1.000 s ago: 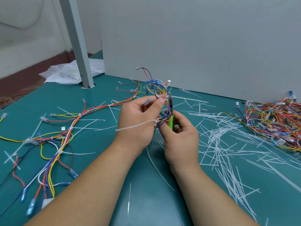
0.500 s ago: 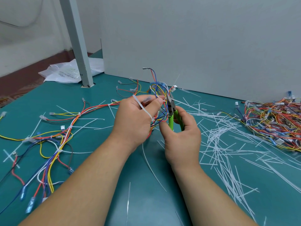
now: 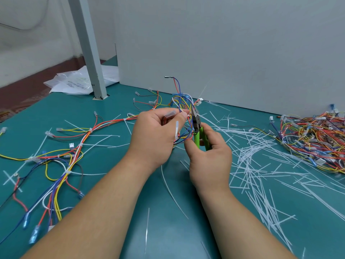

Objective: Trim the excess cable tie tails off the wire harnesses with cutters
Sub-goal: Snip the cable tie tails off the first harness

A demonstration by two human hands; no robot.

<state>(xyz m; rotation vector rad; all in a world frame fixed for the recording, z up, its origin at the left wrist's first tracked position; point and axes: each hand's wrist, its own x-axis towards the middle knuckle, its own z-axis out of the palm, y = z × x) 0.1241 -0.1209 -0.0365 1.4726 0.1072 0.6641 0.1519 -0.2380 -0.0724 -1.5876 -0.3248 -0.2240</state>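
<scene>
A teal table top (image 3: 61, 109) spreads from 9 o'clock through 6 to 3, with a dull sheen near 6 o'clock. A pale grey panel (image 3: 233, 45) stands upright on its far side, filling 12 to 3 o'clock, its left edge vertical just left of 12. At 11 o'clock 1 grey square post (image 3: 87, 49) rises from the table, leaning in the wide view. A crumpled clear plastic bag (image 3: 72, 84) lies by the post's foot. At 10 o'clock a whitish wall (image 3: 31, 49) ends in a red-brown band (image 3: 24, 90). The light is soft and even.
</scene>
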